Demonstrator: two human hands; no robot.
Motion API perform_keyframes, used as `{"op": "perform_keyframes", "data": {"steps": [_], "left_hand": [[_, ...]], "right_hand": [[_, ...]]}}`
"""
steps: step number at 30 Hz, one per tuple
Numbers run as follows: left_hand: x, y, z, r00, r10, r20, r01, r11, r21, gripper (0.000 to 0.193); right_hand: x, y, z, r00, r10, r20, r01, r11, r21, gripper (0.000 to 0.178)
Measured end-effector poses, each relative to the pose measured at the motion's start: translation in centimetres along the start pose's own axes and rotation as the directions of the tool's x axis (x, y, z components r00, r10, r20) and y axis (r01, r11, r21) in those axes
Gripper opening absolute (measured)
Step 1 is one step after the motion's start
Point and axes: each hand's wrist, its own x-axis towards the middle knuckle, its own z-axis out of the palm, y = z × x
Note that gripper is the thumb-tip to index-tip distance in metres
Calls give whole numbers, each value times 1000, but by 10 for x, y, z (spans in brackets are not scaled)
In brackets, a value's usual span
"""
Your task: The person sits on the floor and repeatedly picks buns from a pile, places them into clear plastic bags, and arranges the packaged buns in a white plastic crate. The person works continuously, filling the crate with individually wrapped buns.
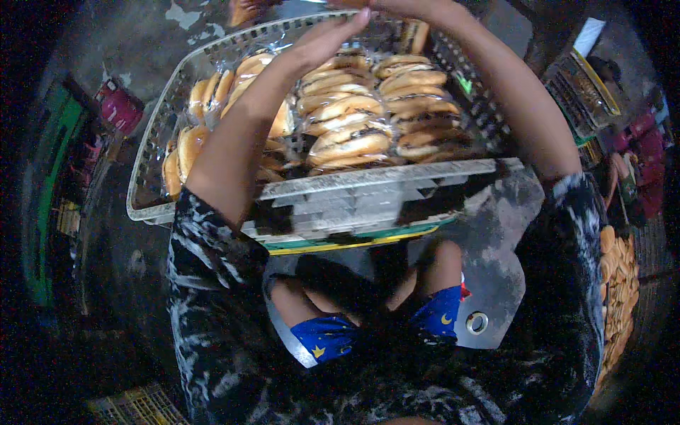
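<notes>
A pale, perforated plastic crate point(389, 174) stands before me. Inside it, round filled bread buns point(347, 147) in clear plastic bags are lined up in several rows. My left hand point(331, 41) reaches over the crate's far part, with at least one finger stretched out; I see nothing held in it. My right arm passes over the crate's right side. My right hand point(397, 6) bends left at the top edge of the picture, where its fingers are mostly cut off. A blurred, skin-coloured shape point(248, 10) shows beyond the far rim; I cannot tell what it is.
Green and yellow edges point(354, 243) show under the crate. My bent legs in blue shorts point(322, 336) are just behind it. Loose buns point(620, 297) lie in a heap at right. Another crate point(581, 92) stands at far right, a pink-red container point(117, 108) at left.
</notes>
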Motion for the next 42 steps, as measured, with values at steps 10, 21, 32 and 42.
{"op": "perform_keyframes", "data": {"steps": [10, 21, 32, 42], "left_hand": [[-209, 165, 121, 959, -197, 205, 244, 199, -949, 65], [-355, 93, 199, 916, -186, 354, 400, 424, -813, 83], [-376, 59, 199, 933, -185, 308, 345, 224, -912, 76], [-348, 88, 198, 987, -132, 95, 148, 489, -860, 80]], "right_hand": [[-337, -15, -46, 817, 528, 234, -401, 227, 887, 41], [-436, -38, 25, 892, 441, 100, -368, 579, 728, 14], [-449, -52, 15, 861, 314, 400, -409, -41, 912, 21], [-439, -70, 52, 547, 238, 802, -645, -491, 585, 24]]}}
